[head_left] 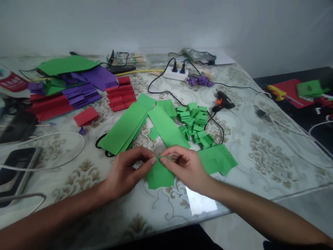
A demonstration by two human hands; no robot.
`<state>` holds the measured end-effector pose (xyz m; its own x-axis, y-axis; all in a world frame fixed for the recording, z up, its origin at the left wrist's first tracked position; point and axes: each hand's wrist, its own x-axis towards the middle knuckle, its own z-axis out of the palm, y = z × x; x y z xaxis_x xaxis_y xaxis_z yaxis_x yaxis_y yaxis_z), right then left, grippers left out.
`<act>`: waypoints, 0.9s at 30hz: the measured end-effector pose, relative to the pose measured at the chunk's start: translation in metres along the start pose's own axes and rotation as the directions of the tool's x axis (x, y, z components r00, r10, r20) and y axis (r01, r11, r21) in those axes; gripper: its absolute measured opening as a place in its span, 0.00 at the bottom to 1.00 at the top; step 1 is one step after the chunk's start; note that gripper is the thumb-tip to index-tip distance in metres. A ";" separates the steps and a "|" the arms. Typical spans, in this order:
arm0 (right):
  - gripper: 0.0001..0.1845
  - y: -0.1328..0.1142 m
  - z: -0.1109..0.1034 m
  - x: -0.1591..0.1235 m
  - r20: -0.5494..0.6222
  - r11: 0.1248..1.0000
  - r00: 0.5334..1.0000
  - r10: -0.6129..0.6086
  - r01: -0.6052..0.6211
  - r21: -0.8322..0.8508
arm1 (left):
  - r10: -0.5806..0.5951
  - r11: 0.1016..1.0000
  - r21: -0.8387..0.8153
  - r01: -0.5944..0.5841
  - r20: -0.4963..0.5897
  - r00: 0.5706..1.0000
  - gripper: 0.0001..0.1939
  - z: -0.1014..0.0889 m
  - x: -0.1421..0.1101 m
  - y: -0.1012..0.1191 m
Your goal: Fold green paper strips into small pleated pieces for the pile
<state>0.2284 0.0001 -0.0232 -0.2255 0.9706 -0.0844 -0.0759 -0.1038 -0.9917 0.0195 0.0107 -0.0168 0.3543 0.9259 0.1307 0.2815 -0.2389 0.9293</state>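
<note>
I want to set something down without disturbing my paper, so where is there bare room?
The largest bare patch of tabletop is right of the green sheet, nearer you than the glue gun. A smaller one lies between the phone and your left hand. It's crowded in the middle: green strips, small green pieces; and back left, red paper and purple paper.

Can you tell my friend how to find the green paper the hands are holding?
On the patterned table, look near the front edge, where the left hand and right hand meet. Between them is the held green paper. Unlike the long green strips and small folded green pieces behind it, this one is pinched by both hands.
</note>
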 end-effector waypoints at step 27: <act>0.18 -0.011 -0.002 0.000 -0.010 0.998 0.999 0.051 -0.050 0.048 | -0.040 0.995 -0.088 0.037 -0.035 0.999 0.02 0.000 0.001 0.002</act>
<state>0.2311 0.0020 -0.0128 -0.2190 0.9663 -0.1354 -0.1115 -0.1626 -0.9804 0.0203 0.0109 -0.0144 0.3114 0.9444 0.1054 0.2150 -0.1781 0.9602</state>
